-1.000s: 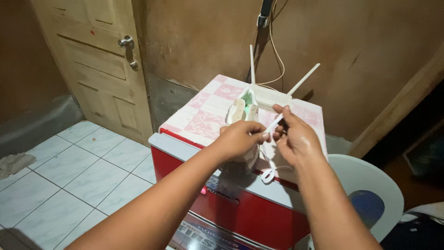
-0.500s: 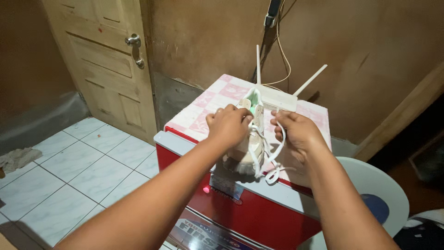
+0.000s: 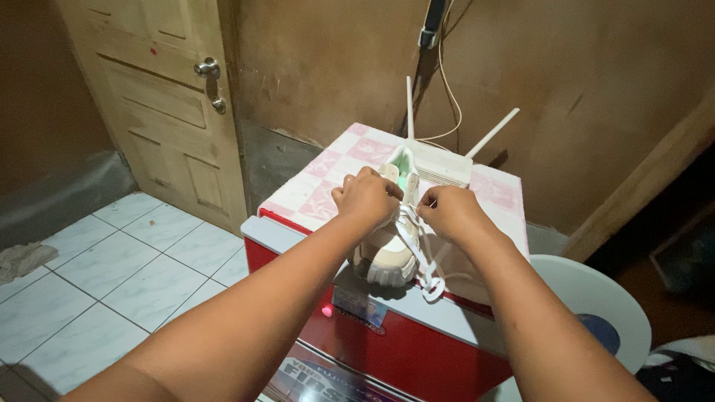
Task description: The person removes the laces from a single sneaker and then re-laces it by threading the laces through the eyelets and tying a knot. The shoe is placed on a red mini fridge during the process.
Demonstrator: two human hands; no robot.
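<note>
Since the earlier frame our right hand (image 3: 447, 212) closed in beside our left hand (image 3: 366, 195), both pinching soft, limp laces (image 3: 417, 246) atop the light shoe (image 3: 389, 253).

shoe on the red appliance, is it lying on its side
No, the shoe stands upright on its sole atop the red appliance, with both hands at its laces.

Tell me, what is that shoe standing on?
The shoe stands on a pink-and-white checked cloth covering a red appliance. Both hands, left and right, hide its upper part.
</note>
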